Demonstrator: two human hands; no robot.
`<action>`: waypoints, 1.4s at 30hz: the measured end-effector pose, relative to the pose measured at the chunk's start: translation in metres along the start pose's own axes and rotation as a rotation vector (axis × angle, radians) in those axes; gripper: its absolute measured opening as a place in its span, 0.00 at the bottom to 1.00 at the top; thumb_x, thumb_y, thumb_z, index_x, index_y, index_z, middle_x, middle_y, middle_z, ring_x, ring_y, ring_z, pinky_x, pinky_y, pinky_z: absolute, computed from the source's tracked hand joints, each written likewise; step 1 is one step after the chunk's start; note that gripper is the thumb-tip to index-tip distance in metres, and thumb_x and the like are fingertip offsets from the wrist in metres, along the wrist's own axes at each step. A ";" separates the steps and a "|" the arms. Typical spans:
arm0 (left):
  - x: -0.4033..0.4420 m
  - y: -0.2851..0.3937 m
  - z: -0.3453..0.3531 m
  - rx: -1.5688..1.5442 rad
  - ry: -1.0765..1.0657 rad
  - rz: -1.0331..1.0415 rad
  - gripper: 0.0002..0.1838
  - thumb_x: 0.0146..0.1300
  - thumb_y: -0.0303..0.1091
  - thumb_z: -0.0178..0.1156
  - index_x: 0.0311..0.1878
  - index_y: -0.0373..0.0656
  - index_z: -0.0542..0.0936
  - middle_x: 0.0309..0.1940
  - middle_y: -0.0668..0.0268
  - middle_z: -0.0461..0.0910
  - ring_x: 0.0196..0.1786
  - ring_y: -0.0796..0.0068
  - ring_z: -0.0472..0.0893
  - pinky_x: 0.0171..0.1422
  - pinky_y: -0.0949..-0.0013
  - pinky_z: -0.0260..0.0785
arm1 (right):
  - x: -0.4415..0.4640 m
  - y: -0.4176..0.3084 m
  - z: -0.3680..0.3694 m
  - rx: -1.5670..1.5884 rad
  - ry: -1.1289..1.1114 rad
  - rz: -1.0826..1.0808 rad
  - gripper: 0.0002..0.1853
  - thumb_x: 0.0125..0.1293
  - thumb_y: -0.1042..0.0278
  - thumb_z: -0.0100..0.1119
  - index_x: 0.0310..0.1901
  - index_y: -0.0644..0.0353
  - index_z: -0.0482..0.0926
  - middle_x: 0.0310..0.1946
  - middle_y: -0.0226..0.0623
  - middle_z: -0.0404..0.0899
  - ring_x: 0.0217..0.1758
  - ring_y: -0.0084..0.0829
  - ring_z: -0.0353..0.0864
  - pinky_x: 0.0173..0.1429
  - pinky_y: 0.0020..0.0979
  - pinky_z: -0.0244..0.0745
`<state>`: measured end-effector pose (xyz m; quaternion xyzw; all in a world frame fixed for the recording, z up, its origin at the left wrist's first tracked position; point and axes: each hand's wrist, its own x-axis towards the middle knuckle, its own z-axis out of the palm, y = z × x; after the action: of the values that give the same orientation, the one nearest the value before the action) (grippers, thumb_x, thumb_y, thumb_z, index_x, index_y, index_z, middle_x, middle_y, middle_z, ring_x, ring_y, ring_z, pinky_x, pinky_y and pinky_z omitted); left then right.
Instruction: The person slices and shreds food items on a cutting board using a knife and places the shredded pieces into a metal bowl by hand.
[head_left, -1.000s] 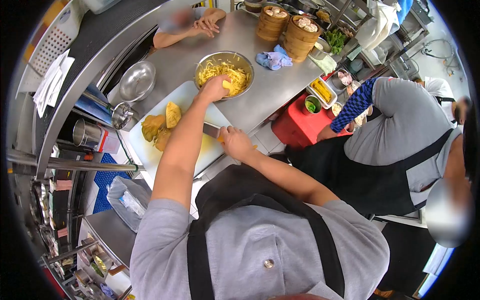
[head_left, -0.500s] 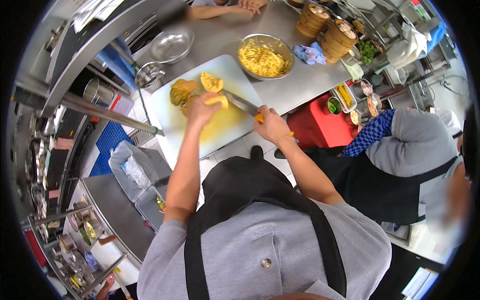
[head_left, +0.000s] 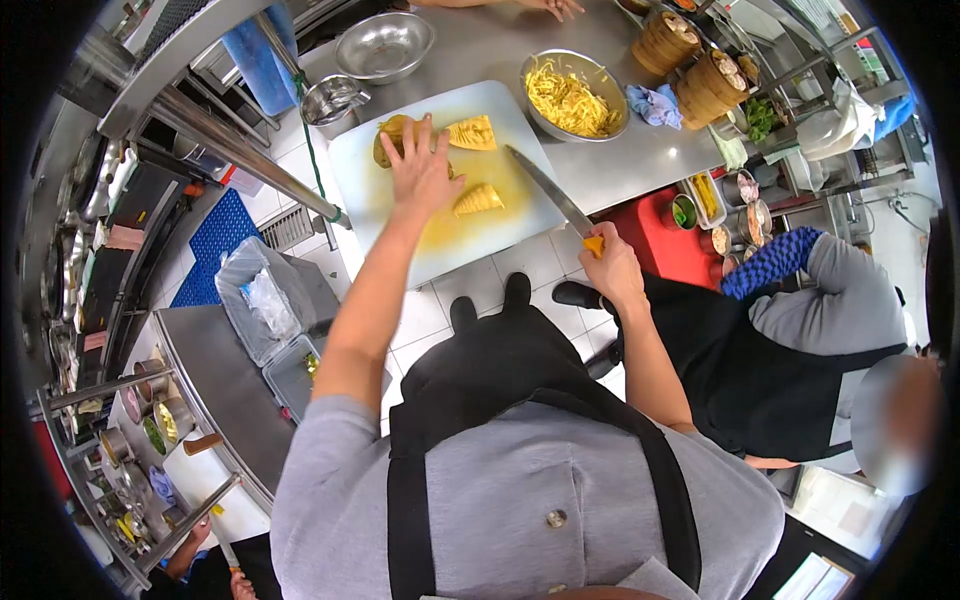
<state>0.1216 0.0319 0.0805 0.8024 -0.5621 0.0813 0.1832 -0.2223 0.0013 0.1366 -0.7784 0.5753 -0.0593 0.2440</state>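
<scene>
My left hand is spread, fingers apart, over the brownish-yellow chunks on the white cutting board; whether its fingertips touch them is unclear. Two yellow cut pieces lie near it, one beyond the fingers and one to the right. My right hand is closed round the orange handle of a long knife, whose blade points up and left, its tip over the board's right part. A metal bowl of yellow shreds stands behind the board.
An empty metal bowl and a smaller one stand at the back left. Bamboo steamers and a blue cloth are at the back right. A co-worker bends beside a red container. Another person's hands show across the table.
My left hand went from the shreds bowl back to the board, let go of a yellow piece and spread over the chunks. The knife has swung clear of the pieces. The view has shifted.
</scene>
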 end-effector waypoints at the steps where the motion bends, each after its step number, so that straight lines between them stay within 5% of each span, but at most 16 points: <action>1: 0.003 -0.013 0.003 0.053 -0.039 0.072 0.38 0.57 0.55 0.74 0.70 0.54 0.79 0.79 0.58 0.64 0.84 0.46 0.55 0.85 0.25 0.32 | -0.001 0.004 0.006 0.032 0.023 0.020 0.23 0.63 0.61 0.64 0.58 0.58 0.78 0.47 0.62 0.87 0.54 0.62 0.86 0.59 0.56 0.80; 3: 0.009 -0.029 0.004 0.170 -0.160 0.142 0.40 0.59 0.65 0.69 0.72 0.57 0.78 0.82 0.60 0.59 0.86 0.46 0.50 0.86 0.24 0.26 | -0.001 0.009 0.013 0.068 0.045 0.045 0.22 0.63 0.61 0.63 0.58 0.59 0.78 0.46 0.63 0.87 0.53 0.63 0.86 0.59 0.56 0.79; 8: 0.017 -0.045 0.003 0.276 -0.220 0.027 0.36 0.62 0.59 0.68 0.72 0.57 0.77 0.82 0.64 0.60 0.87 0.49 0.49 0.85 0.23 0.28 | 0.005 0.000 0.032 0.272 0.037 0.085 0.23 0.67 0.58 0.60 0.59 0.60 0.77 0.43 0.66 0.86 0.54 0.66 0.84 0.59 0.54 0.78; 10: 0.023 -0.053 0.008 0.346 -0.136 -0.036 0.36 0.63 0.55 0.69 0.73 0.58 0.75 0.82 0.64 0.60 0.86 0.49 0.50 0.85 0.22 0.31 | 0.011 -0.003 0.038 0.258 0.033 0.073 0.23 0.69 0.55 0.61 0.59 0.61 0.78 0.38 0.61 0.87 0.44 0.59 0.89 0.51 0.51 0.82; 13: 0.018 -0.050 0.001 0.310 -0.144 -0.008 0.38 0.64 0.56 0.68 0.75 0.52 0.73 0.81 0.59 0.61 0.87 0.49 0.50 0.84 0.21 0.32 | 0.016 -0.010 0.047 0.488 -0.141 0.182 0.25 0.70 0.53 0.63 0.59 0.65 0.78 0.27 0.44 0.84 0.22 0.32 0.84 0.26 0.38 0.79; 14: 0.015 -0.048 -0.002 0.276 -0.135 0.021 0.39 0.64 0.57 0.68 0.75 0.50 0.73 0.81 0.56 0.61 0.87 0.49 0.49 0.84 0.21 0.31 | 0.014 -0.007 0.049 0.484 -0.148 0.185 0.25 0.70 0.53 0.63 0.59 0.65 0.78 0.27 0.44 0.84 0.22 0.32 0.84 0.26 0.38 0.79; 15: 0.004 -0.035 -0.012 0.235 -0.046 0.122 0.40 0.65 0.55 0.68 0.75 0.46 0.72 0.76 0.51 0.67 0.84 0.48 0.56 0.86 0.30 0.43 | 0.012 -0.012 0.044 0.445 -0.149 0.162 0.25 0.70 0.54 0.63 0.58 0.67 0.78 0.26 0.44 0.84 0.23 0.33 0.85 0.26 0.38 0.80; 16: -0.009 -0.024 -0.011 0.239 -0.052 0.112 0.40 0.65 0.55 0.68 0.75 0.46 0.72 0.76 0.51 0.67 0.84 0.48 0.56 0.86 0.30 0.43 | 0.013 -0.016 0.042 0.407 -0.154 0.136 0.24 0.71 0.56 0.62 0.58 0.69 0.77 0.26 0.45 0.84 0.23 0.34 0.86 0.26 0.37 0.80; 18: -0.037 -0.005 -0.001 -0.308 -0.266 0.039 0.38 0.65 0.49 0.69 0.76 0.44 0.71 0.69 0.49 0.73 0.76 0.46 0.67 0.82 0.45 0.59 | 0.022 -0.002 0.048 0.394 -0.171 0.119 0.24 0.71 0.57 0.61 0.58 0.71 0.77 0.27 0.46 0.84 0.24 0.35 0.87 0.26 0.37 0.81; 23: -0.085 0.035 0.025 -0.384 -0.149 -0.016 0.31 0.65 0.39 0.69 0.71 0.42 0.77 0.64 0.53 0.77 0.66 0.47 0.74 0.75 0.51 0.67 | 0.037 0.004 0.039 0.338 -0.320 0.156 0.27 0.69 0.62 0.59 0.64 0.72 0.73 0.31 0.43 0.83 0.24 0.31 0.86 0.24 0.35 0.83; 25: -0.084 0.042 0.029 -0.393 -0.074 -0.061 0.28 0.65 0.36 0.68 0.69 0.41 0.80 0.63 0.54 0.77 0.65 0.48 0.74 0.74 0.51 0.67 | 0.040 0.003 0.035 0.362 -0.314 0.128 0.22 0.74 0.60 0.57 0.54 0.76 0.77 0.28 0.47 0.84 0.23 0.36 0.87 0.24 0.36 0.83; 31: -0.070 0.036 0.018 -0.293 -0.140 -0.010 0.25 0.68 0.31 0.63 0.69 0.40 0.80 0.68 0.54 0.77 0.71 0.49 0.72 0.77 0.49 0.65 | 0.052 0.024 0.020 0.313 -0.419 0.063 0.22 0.79 0.58 0.52 0.49 0.76 0.78 0.29 0.53 0.85 0.23 0.38 0.88 0.24 0.38 0.83; 34: -0.084 0.048 0.033 -0.484 -0.003 -0.229 0.31 0.73 0.37 0.61 0.76 0.36 0.71 0.78 0.49 0.68 0.80 0.47 0.64 0.84 0.45 0.55 | 0.053 0.038 0.013 0.248 -0.427 0.001 0.21 0.79 0.58 0.53 0.49 0.74 0.78 0.31 0.59 0.86 0.25 0.43 0.89 0.29 0.43 0.84; 36: -0.103 0.068 0.041 -0.235 -0.124 -0.113 0.39 0.76 0.47 0.56 0.82 0.33 0.60 0.83 0.44 0.58 0.86 0.47 0.54 0.89 0.44 0.45 | 0.059 0.051 0.015 0.209 -0.428 -0.062 0.20 0.79 0.58 0.53 0.49 0.73 0.77 0.31 0.62 0.86 0.25 0.46 0.89 0.31 0.45 0.84; 40: -0.112 0.095 0.039 -0.064 -0.192 -0.160 0.46 0.78 0.53 0.53 0.84 0.31 0.50 0.84 0.41 0.53 0.87 0.47 0.52 0.90 0.46 0.41 | 0.065 0.063 0.020 0.229 -0.364 -0.205 0.20 0.79 0.58 0.53 0.48 0.72 0.77 0.30 0.64 0.85 0.30 0.57 0.89 0.38 0.51 0.83; 42: -0.113 0.106 0.037 -0.124 -0.181 -0.165 0.42 0.79 0.55 0.51 0.84 0.36 0.55 0.85 0.46 0.53 0.88 0.50 0.51 0.90 0.46 0.40 | 0.060 0.048 0.003 0.306 -0.563 0.045 0.21 0.80 0.55 0.53 0.49 0.72 0.77 0.32 0.66 0.84 0.37 0.65 0.86 0.45 0.56 0.81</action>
<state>-0.0198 0.0842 0.0299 0.8371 -0.5124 -0.0416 0.1869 -0.2428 -0.0637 0.1007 -0.7055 0.4868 0.0782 0.5091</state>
